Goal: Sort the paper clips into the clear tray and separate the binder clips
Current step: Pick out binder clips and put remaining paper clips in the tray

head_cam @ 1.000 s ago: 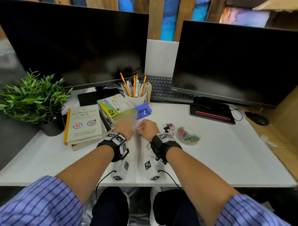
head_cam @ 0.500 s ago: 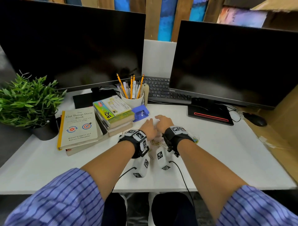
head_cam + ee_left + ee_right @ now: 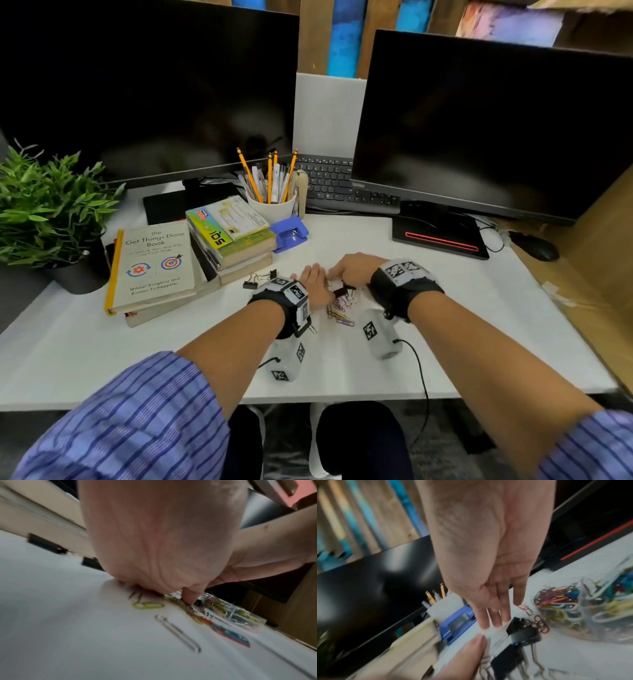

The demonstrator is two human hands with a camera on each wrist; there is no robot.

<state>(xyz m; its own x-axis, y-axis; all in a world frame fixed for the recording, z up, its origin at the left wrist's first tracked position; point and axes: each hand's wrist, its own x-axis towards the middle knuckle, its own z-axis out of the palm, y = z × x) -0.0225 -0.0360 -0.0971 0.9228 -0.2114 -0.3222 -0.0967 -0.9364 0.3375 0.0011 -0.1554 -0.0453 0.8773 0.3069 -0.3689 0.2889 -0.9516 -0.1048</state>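
Note:
Coloured paper clips (image 3: pixel 337 310) lie in a loose pile on the white desk (image 3: pixel 479 325) between my wrists. My left hand (image 3: pixel 313 279) rests flat at the pile's left edge, thumb tip (image 3: pixel 190 597) touching clips beside a green clip (image 3: pixel 148 605) and a silver one (image 3: pixel 176 632). My right hand (image 3: pixel 349 269) reaches in with straight fingers (image 3: pixel 495 620), tips on the desk next to a black binder clip (image 3: pixel 523 634). Two more binder clips (image 3: pixel 257 279) lie apart by the books. The clear tray (image 3: pixel 576 635) holds several clips; my right wrist hides it in the head view.
A stack of books (image 3: pixel 226 233) and a larger book (image 3: pixel 154 263) lie left of the hands. A blue hole punch (image 3: pixel 289 233) and pencil cup (image 3: pixel 272 205) stand behind them. Two monitors, a keyboard (image 3: pixel 335 181), a monitor base (image 3: pixel 442 236), a mouse (image 3: pixel 534 248) and a plant (image 3: pixel 51 212) ring the desk.
Both hands have moved right, from beside the book stack to the clip pile. Two binder clips now lie by the books, where the left hand was.

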